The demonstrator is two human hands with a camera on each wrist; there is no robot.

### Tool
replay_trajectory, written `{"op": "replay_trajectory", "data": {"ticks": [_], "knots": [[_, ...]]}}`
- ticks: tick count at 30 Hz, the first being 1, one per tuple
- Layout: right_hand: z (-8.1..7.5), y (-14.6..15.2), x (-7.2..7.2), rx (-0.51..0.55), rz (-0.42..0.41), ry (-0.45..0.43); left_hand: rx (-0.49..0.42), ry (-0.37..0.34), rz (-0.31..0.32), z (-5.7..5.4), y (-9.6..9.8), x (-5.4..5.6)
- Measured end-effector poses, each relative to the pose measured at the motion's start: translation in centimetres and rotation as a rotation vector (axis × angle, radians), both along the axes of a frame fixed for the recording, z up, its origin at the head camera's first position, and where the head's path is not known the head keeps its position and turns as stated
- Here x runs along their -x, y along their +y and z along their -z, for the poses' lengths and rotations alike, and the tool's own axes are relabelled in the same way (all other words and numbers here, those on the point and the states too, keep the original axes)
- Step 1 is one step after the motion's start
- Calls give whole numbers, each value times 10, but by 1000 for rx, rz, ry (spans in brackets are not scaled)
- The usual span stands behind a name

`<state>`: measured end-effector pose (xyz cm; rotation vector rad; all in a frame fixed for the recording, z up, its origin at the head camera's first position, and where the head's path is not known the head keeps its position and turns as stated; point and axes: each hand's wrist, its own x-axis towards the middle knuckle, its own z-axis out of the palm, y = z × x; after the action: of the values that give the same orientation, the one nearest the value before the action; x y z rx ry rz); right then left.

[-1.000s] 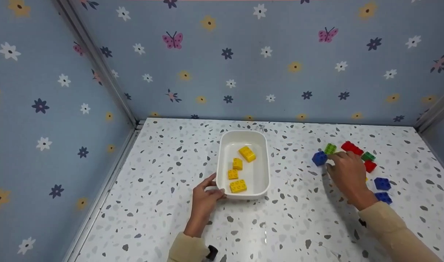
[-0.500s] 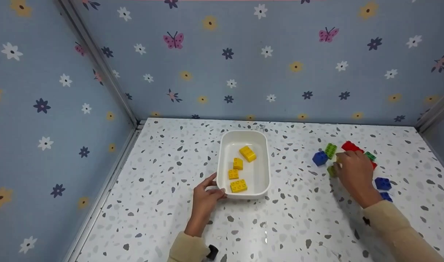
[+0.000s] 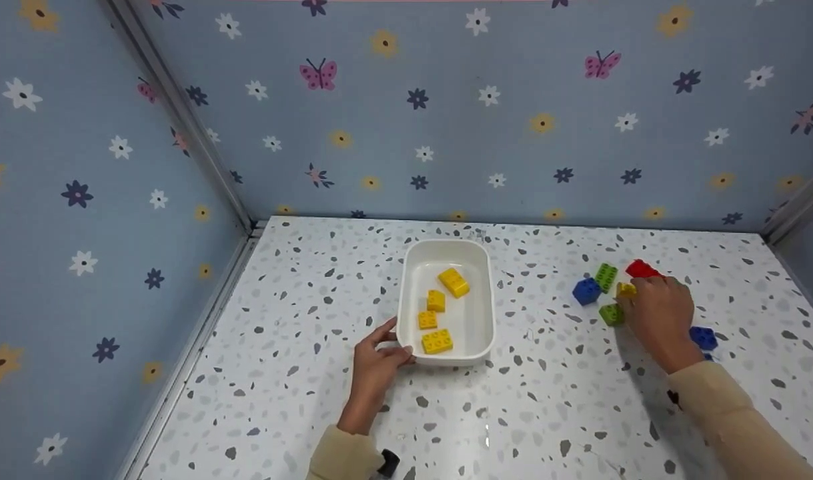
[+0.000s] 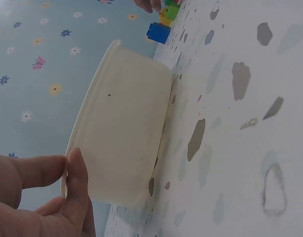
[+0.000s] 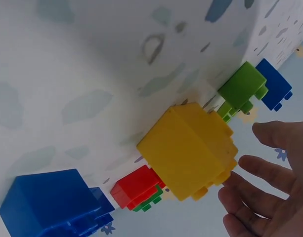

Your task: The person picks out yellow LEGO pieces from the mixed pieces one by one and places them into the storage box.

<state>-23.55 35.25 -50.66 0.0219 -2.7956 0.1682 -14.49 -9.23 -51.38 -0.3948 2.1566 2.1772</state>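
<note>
My left hand (image 3: 374,360) pinches the near left corner of a white plastic tub (image 3: 473,343) by its rim, thumb against fingers (image 4: 78,173) in the left wrist view. Yellow toy bricks (image 3: 437,341) lie inside the tub. On the right, my right hand (image 3: 661,317) hovers among loose bricks, fingers loosely bent. A yellow brick (image 5: 186,148) stands close to its fingertips in the right wrist view; whether they touch it cannot be told. Another patch of yellow brick (image 3: 625,290) shows beside the fingers in the head view. The hand covers some bricks.
Around the right hand lie a blue brick (image 3: 586,291), green bricks (image 3: 605,277), a red brick (image 3: 641,269) and another blue brick (image 3: 703,337). Flower-patterned walls (image 3: 446,120) border the speckled table (image 3: 526,413) at the back and left.
The right hand has shifted rightward over the bricks, uncovering a light green brick and a yellow one at its left. The left hand and tub have stayed in place.
</note>
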Motion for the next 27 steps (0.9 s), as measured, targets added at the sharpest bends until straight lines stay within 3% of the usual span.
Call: {"op": "replay_trajectory", "data": {"ticks": [27], "knots": [[-1, 5, 18, 22, 6, -174, -45, 26, -1, 0, -1, 1]]}}
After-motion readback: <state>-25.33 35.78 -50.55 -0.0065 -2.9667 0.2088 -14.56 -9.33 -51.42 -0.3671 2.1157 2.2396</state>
